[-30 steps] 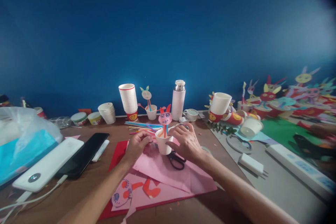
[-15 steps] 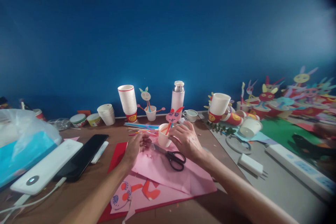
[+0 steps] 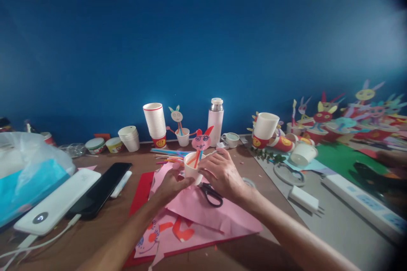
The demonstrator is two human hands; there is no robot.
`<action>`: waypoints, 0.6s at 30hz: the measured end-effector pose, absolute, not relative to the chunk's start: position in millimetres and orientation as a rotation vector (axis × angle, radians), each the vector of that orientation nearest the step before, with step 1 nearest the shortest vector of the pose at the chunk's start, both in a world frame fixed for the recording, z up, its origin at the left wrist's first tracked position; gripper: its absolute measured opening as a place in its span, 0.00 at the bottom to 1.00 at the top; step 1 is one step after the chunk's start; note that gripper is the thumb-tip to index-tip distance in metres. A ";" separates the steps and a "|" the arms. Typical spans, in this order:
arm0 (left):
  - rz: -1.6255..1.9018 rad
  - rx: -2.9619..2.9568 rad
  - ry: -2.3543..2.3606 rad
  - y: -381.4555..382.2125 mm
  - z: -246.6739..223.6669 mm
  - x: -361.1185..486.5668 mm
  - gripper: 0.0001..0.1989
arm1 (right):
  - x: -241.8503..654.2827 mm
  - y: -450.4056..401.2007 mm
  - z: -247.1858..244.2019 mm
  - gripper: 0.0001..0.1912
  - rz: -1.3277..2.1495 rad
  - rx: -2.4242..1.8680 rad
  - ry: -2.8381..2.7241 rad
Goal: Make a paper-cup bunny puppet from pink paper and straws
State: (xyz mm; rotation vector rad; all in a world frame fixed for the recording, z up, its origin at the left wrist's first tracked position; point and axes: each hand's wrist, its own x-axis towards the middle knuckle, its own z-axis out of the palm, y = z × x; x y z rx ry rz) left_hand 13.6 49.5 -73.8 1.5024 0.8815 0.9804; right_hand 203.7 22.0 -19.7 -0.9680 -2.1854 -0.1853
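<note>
A white paper cup (image 3: 192, 174) stands between my two hands at the middle of the table. From it rises a pink paper rabbit head (image 3: 201, 140) with red ears, on orange and blue strips. My left hand (image 3: 176, 182) grips the cup's left side, thumb on the front. My right hand (image 3: 222, 173) has its curled fingers on the right side of the cup by the rim. Black-handled scissors (image 3: 212, 197) lie just below, blades partly hidden. Beneath are pink paper sheets (image 3: 219, 216) on red paper (image 3: 140, 194), with cut-out drawn pieces (image 3: 183, 229) near the front.
Behind stand a stack of paper cups (image 3: 154, 123), a finished rabbit cup (image 3: 182, 137) and a thermos (image 3: 215, 125). At left lie a power bank (image 3: 59, 199) and phone (image 3: 100, 190). A power strip (image 3: 365, 203), charger (image 3: 304, 199) and several rabbit cups (image 3: 322, 123) occupy the right.
The cup with the rabbit head has shifted slightly left and nearer. My left hand has moved right and taken hold of the cup; the right hand stays beside it.
</note>
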 end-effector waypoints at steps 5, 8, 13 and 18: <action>1.028 1.403 0.837 44.0 -71.3 18.5 0.20 | 197.9 18.3 -20.6 0.07 -0.200 -0.948 -2.185; 1.087 1.352 0.815 41.3 -66.8 22.4 0.20 | 198.2 15.9 -18.5 0.06 -0.224 -0.942 -2.163; 1.198 1.169 0.919 40.9 -63.9 22.6 0.20 | 207.3 12.9 -8.2 0.11 -0.262 -0.971 -2.051; 1.264 1.078 0.925 41.8 -62.9 21.3 0.25 | 214.3 15.3 -4.4 0.10 -0.161 -0.955 -1.911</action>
